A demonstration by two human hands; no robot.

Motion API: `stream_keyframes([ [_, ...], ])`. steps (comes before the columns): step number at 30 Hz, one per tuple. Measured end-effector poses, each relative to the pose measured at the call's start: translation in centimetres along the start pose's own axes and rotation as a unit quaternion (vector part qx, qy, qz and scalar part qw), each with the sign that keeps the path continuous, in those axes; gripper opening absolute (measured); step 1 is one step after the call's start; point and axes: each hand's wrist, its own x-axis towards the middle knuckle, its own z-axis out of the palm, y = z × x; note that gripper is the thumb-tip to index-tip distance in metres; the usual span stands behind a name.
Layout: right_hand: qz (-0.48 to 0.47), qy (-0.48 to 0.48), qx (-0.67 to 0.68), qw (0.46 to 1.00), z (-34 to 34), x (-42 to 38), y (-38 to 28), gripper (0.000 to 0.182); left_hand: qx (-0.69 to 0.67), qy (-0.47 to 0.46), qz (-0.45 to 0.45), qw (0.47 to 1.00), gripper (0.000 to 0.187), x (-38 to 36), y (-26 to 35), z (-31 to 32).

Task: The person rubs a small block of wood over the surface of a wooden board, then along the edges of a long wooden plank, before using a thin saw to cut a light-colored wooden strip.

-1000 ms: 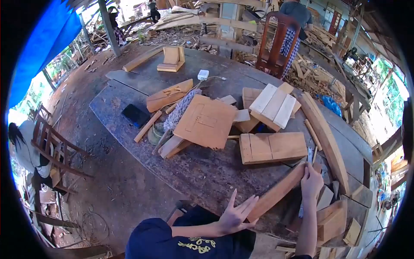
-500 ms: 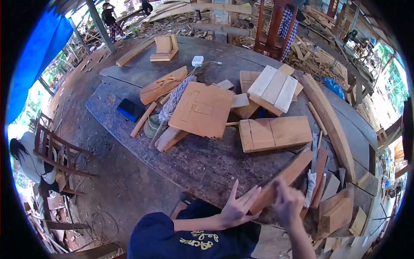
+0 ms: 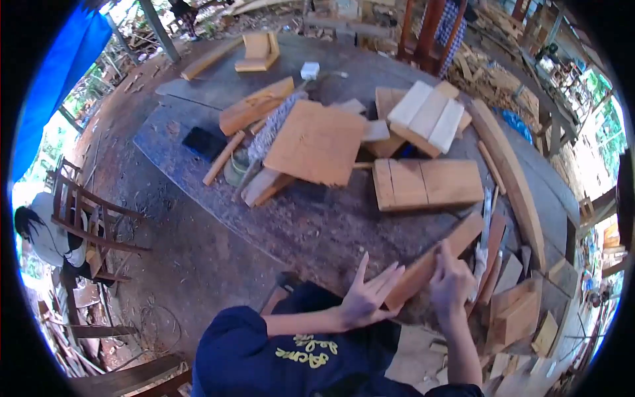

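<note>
My left hand point(image 3: 368, 295) lies against the near end of a long wooden block point(image 3: 440, 257) at the table's front edge, its fingers and thumb spread. Over the block's right side is my right hand point(image 3: 452, 284), its index finger reaching to the wood and its other fingers curled in; whatever they may hold is hidden. Beyond the block lies a thick wooden piece point(image 3: 430, 185) with dark lines across it. A narrow metal-coloured tool point(image 3: 485, 238) and reddish wood strips point(image 3: 493, 258) are to the right of my right hand.
A flat wooden board point(image 3: 316, 142) rests on other pieces mid-table point(image 3: 317, 245). Left of it are a phone point(image 3: 204, 143) and wood offcuts. Pale-topped blocks point(image 3: 426, 118) and a long curved beam point(image 3: 512, 178) are at the right. A person point(image 3: 49, 228) is beside a chair at far left.
My right hand has come down onto the block with its index finger extended; before, it was blurred above it. My left hand stays at the block's near end. The view has tilted slightly.
</note>
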Motion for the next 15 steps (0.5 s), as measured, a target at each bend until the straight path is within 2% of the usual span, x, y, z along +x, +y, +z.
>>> stream_keyframes([
  [2,-0.044,0.002,0.062,0.997,-1.2,-2.4,-2.7,0.039,-0.006,0.006,-0.006,1.000,0.077,0.0,0.0,0.1],
  [5,-0.031,-0.070,0.120,0.990,-3.1,-4.8,-4.2,0.038,-0.020,-0.035,-0.012,0.999,0.080,0.1,0.1,-0.7],
  [7,0.031,-0.079,0.218,0.972,-3.7,-5.6,-4.2,0.035,-0.040,-0.029,-0.012,0.999,0.079,0.2,0.0,-1.3],
  [8,0.027,-0.083,0.219,0.972,-4.0,-5.8,-4.3,0.035,-0.059,-0.023,-0.007,0.998,0.079,0.4,-0.1,-1.8],
  [10,0.112,0.005,0.235,0.966,-4.4,-6.1,-4.3,0.034,-0.097,0.010,-0.046,0.994,0.073,1.0,-1.1,-3.9],
  [11,0.128,0.012,0.237,0.963,-4.8,-6.3,-4.2,0.034,-0.136,0.040,-0.082,0.987,0.067,1.4,-1.7,-5.1],
  [12,0.125,0.010,0.239,0.963,-4.6,-6.5,-4.3,0.034,-0.176,0.102,-0.150,0.967,0.052,2.0,-2.3,-6.1],
  [13,0.165,0.030,0.274,0.947,-4.3,-6.8,-4.6,0.033,-0.269,0.143,-0.267,0.914,0.039,2.5,-3.0,-6.5],
  [14,0.206,0.050,0.307,0.928,-4.0,-7.0,-5.0,0.033,-0.351,0.200,-0.302,0.864,0.036,3.1,-4.7,-6.6],
  [15,0.202,0.057,0.323,0.923,-3.8,-7.0,-5.8,0.032,-0.436,0.218,-0.338,0.805,0.038,3.4,-6.8,-7.4],
])
